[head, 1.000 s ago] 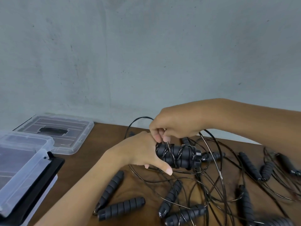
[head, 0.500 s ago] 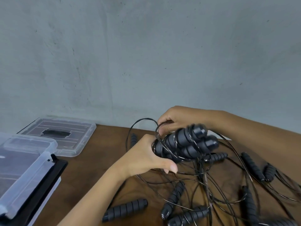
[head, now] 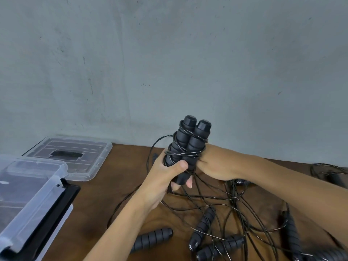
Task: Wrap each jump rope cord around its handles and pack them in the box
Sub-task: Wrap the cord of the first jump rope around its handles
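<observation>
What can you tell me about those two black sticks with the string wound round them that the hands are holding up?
The wrapped handles are two black, ribbed jump rope grips that look like foam, side by side and standing nearly upright, caps on top. Thin black cord loops round them several times, and loose cord trails down to the table. The left hand grips their lower end; the right hand touches them from behind.

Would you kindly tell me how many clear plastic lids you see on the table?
2: one lid lies flat at the table's back left by the wall; the other lid sits nearer, at the left edge, on the box. More may be out of view.
</observation>
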Action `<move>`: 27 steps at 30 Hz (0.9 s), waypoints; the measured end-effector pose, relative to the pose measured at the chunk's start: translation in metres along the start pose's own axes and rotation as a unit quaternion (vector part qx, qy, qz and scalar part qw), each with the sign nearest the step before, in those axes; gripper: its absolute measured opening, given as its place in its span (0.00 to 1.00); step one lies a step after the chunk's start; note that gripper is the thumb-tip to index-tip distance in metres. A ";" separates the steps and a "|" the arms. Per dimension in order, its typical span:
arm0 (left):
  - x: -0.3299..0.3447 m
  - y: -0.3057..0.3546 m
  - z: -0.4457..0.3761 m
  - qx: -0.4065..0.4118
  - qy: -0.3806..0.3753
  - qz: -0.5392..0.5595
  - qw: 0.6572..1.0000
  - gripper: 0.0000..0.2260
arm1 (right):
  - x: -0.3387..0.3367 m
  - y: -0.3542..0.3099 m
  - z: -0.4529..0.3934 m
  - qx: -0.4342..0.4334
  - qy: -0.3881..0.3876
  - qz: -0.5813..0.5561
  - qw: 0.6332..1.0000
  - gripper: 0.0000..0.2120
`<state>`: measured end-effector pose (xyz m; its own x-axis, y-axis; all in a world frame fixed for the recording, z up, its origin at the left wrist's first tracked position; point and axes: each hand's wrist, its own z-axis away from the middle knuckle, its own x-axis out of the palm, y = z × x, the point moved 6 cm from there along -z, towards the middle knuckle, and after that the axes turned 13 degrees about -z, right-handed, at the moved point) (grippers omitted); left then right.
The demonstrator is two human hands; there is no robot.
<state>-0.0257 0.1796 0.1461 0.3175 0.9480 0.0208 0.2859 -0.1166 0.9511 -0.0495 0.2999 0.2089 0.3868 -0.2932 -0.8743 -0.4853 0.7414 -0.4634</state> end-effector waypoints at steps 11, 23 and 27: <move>-0.027 0.001 0.002 -0.007 0.177 0.083 0.981 0.40 | 0.011 -0.014 0.027 0.018 0.171 -0.228 0.958 0.18; -0.022 -0.014 0.003 -0.057 0.274 0.061 0.958 0.32 | 0.056 -0.042 0.038 0.038 0.277 -0.383 0.880 0.16; -0.023 -0.024 0.004 -0.081 0.268 0.080 0.957 0.49 | 0.066 -0.038 0.034 0.047 0.317 -0.397 0.860 0.16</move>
<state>-0.0359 0.1597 0.1214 -0.1756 0.9430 0.2828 0.1140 -0.2659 0.9572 0.0214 0.2732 0.1736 0.0466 -0.9778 -0.2042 -0.1886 0.1921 -0.9631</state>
